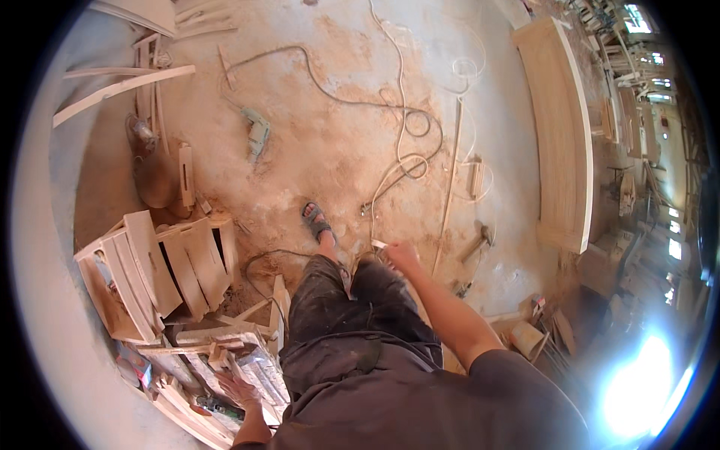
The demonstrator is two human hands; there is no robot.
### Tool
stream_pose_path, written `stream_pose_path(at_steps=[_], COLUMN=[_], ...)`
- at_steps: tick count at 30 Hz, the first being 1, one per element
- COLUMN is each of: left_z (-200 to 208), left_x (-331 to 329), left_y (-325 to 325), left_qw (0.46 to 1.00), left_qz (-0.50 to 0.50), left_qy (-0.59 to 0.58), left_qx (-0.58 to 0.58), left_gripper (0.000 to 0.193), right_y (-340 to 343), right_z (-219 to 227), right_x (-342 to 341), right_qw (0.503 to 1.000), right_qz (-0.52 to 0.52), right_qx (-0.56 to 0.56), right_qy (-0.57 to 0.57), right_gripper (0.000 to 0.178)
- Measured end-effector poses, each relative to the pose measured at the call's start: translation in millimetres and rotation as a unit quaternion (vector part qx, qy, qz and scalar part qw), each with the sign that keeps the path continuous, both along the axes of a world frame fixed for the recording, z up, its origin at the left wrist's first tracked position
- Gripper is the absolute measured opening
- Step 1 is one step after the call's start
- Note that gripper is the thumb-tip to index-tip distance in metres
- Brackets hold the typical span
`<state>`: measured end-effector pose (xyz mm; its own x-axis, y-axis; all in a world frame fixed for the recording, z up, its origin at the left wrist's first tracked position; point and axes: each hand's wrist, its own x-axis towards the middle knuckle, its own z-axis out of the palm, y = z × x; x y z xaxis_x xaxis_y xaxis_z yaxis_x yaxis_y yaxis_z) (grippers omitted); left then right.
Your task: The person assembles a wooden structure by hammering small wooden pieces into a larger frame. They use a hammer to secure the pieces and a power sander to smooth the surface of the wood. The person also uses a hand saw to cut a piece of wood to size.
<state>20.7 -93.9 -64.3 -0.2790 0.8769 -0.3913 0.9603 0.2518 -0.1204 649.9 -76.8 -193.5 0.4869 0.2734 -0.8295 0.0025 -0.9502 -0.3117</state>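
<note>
My right hand (403, 257) is closed in front of my right thigh. A short white piece (379, 244) sticks out of its fingers, and a pale cord (403, 82) runs down to it from the far floor. The piece is too small to tell its exact kind. Low on the left, my left hand (240, 390) reaches out with its fingers stretched over a pile of wood pieces (214, 349). Nothing shows in it; whether it touches the wood I cannot tell. A dark tool with a reddish disc (201, 410) lies beside that hand.
A green power drill (257, 133) lies on the dusty floor, its dark cable (330, 94) looping right. Wooden box frames (139, 274) stand at left. A long wooden panel (559, 135) lies right, with a hammer (480, 241) and thin stick (452, 172) nearer.
</note>
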Motion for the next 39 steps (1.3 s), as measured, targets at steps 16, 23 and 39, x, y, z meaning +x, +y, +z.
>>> stream_pose_path(at_steps=[16, 23, 39], left_z=[28, -82, -236], left_x=[224, 496, 514], left_y=[45, 237, 291], left_qw=[0.971, 0.968, 0.877], left_qz=[0.201, -0.004, 0.281], left_qy=[0.117, -0.232, -0.389], left_qx=[-0.058, -0.094, 0.006], left_gripper=[0.076, 0.054, 0.042], right_y=[182, 339, 412], right_z=[-145, -370, -456], right_x=[270, 371, 442], right_qw=[0.971, 0.916, 0.846], right_qz=[0.093, 0.285, 0.259], right_qx=[0.049, 0.131, 0.348], right_qy=[-0.216, -0.249, -0.312], right_gripper=[0.028, 0.033, 0.026])
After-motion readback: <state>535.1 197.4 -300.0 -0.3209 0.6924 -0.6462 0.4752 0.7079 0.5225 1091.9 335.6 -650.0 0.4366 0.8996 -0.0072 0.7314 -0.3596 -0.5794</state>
